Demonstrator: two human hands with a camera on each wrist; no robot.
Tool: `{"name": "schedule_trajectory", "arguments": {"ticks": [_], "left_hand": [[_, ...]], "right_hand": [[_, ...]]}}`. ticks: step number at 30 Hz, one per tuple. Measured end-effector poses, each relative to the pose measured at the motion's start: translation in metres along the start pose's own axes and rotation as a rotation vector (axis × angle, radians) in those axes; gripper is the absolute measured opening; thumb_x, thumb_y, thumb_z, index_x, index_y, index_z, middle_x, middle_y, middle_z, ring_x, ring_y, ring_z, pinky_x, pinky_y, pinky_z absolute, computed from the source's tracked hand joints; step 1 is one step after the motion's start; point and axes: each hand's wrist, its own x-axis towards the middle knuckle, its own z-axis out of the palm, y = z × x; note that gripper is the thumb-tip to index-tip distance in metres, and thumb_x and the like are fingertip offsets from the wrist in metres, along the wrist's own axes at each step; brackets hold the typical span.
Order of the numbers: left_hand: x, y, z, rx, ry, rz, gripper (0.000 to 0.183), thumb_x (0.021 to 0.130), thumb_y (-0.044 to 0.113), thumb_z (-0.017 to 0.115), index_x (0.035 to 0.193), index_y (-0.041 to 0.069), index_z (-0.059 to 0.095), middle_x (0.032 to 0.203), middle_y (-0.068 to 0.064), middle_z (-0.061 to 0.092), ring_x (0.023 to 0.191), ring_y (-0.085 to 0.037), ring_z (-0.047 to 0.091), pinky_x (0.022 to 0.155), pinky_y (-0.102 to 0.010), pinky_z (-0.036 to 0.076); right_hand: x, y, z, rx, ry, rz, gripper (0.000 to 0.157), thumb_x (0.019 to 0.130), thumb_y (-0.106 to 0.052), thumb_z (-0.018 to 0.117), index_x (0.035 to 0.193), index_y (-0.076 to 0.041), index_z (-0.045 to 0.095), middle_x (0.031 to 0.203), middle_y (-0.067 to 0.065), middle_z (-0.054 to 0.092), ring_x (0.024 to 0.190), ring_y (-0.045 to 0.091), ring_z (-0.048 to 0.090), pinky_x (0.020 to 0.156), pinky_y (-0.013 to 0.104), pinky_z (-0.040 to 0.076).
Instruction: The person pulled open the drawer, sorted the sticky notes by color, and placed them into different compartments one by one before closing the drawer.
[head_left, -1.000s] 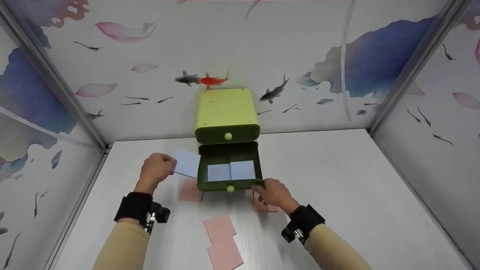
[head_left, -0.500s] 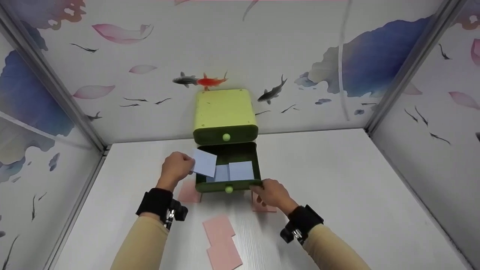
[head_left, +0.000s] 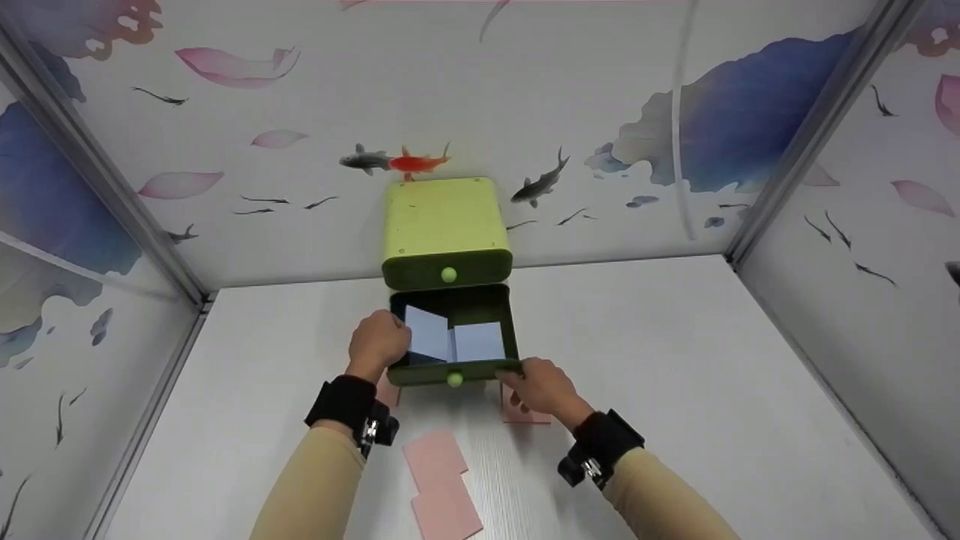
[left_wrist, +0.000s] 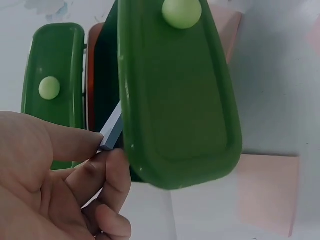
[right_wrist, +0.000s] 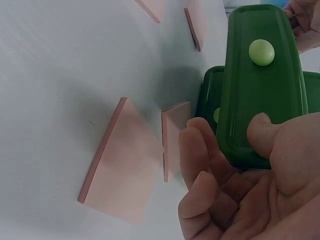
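Observation:
My left hand (head_left: pixel 379 341) pinches a light blue sticky note pad (head_left: pixel 426 332) by its left edge, tilted inside the pulled-out green drawer (head_left: pixel 420 374). In the left wrist view, thumb and fingertips grip the pad's edge (left_wrist: pixel 111 132) beside the drawer front (left_wrist: pixel 175 100). A second blue pad (head_left: pixel 480 342) lies on the right of the drawer floor; a strip of another shows between them, the rest hidden by the held one. My right hand (head_left: pixel 546 386) holds the drawer's front right corner. Its thumb lies on the drawer front (right_wrist: pixel 262 95) in the right wrist view.
The yellow-green cabinet (head_left: pixel 446 214) stands against the patterned back wall, its upper drawer (head_left: pixel 420 271) closed. Two pink pads (head_left: pixel 448 508) overlap on the white table in front. Another pink pad (head_left: pixel 525 412) lies below the right hand, and one (head_left: pixel 388 391) is partly hidden near the left wrist.
My left hand has moved right, bringing the blue pad from beside the drawer over its left wall and down inside. The right hand has stayed at the drawer corner.

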Motion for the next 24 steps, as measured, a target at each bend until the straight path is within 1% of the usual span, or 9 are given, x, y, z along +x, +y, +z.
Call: {"name": "schedule_trajectory", "arguments": {"ticks": [4,8,12,14,16,20,24], "left_hand": [[0.001,0.002,0.007,0.029,-0.003,-0.016,0.042,0.087,0.006,0.046,0.049,0.017,0.033,0.049,0.006,0.028,0.048,-0.013,0.034,0.044,-0.025,0.027],[0.002,0.003,0.013,0.060,-0.002,-0.037,0.038,0.087,0.006,0.047,0.052,0.017,0.036,0.052,0.004,0.034,0.053,-0.015,0.041,0.045,-0.026,0.031],[0.001,0.004,0.015,0.102,0.011,-0.045,0.027,0.085,0.008,0.050,0.059,0.013,0.047,0.060,-0.001,0.047,0.058,-0.017,0.047,0.046,-0.028,0.034],[0.001,0.005,0.014,0.144,0.019,-0.041,0.023,0.084,0.009,0.053,0.062,0.011,0.053,0.064,-0.005,0.055,0.059,-0.019,0.049,0.046,-0.029,0.036],[0.000,0.006,0.015,0.191,0.023,-0.035,0.021,0.085,0.009,0.054,0.064,0.009,0.057,0.067,-0.007,0.060,0.059,-0.019,0.051,0.046,-0.030,0.037],[-0.002,0.006,0.016,0.272,0.026,-0.026,0.023,0.085,0.008,0.056,0.062,0.010,0.056,0.067,-0.008,0.062,0.059,-0.019,0.053,0.046,-0.030,0.037],[-0.002,0.005,0.018,0.295,0.030,-0.026,0.026,0.085,0.007,0.058,0.059,0.011,0.055,0.065,-0.006,0.060,0.058,-0.019,0.052,0.046,-0.030,0.037]], "right_hand": [[0.001,0.001,0.001,-0.003,-0.010,0.007,0.034,0.097,-0.033,0.057,0.100,-0.002,0.069,0.073,0.008,0.073,0.061,0.017,0.067,0.060,0.027,0.043],[0.000,0.001,0.001,-0.008,-0.014,0.002,0.036,0.097,-0.034,0.057,0.102,-0.001,0.069,0.074,0.008,0.073,0.061,0.016,0.067,0.059,0.027,0.043],[-0.001,-0.001,0.000,-0.007,-0.012,-0.009,0.035,0.098,-0.034,0.057,0.101,-0.001,0.069,0.074,0.008,0.073,0.060,0.016,0.066,0.059,0.027,0.043],[-0.001,-0.001,0.000,-0.009,-0.009,-0.009,0.034,0.097,-0.033,0.057,0.101,-0.002,0.069,0.074,0.008,0.073,0.060,0.016,0.066,0.061,0.027,0.044],[-0.001,-0.001,0.000,-0.014,-0.005,-0.010,0.033,0.097,-0.033,0.057,0.100,-0.002,0.069,0.074,0.008,0.073,0.059,0.015,0.066,0.062,0.028,0.045],[-0.001,-0.001,0.000,-0.015,-0.004,-0.006,0.032,0.098,-0.032,0.057,0.101,-0.003,0.070,0.073,0.008,0.073,0.059,0.016,0.067,0.063,0.029,0.047],[-0.001,-0.001,0.000,-0.010,-0.011,-0.001,0.033,0.098,-0.033,0.057,0.102,-0.002,0.069,0.073,0.007,0.072,0.060,0.015,0.066,0.062,0.029,0.046]]}}
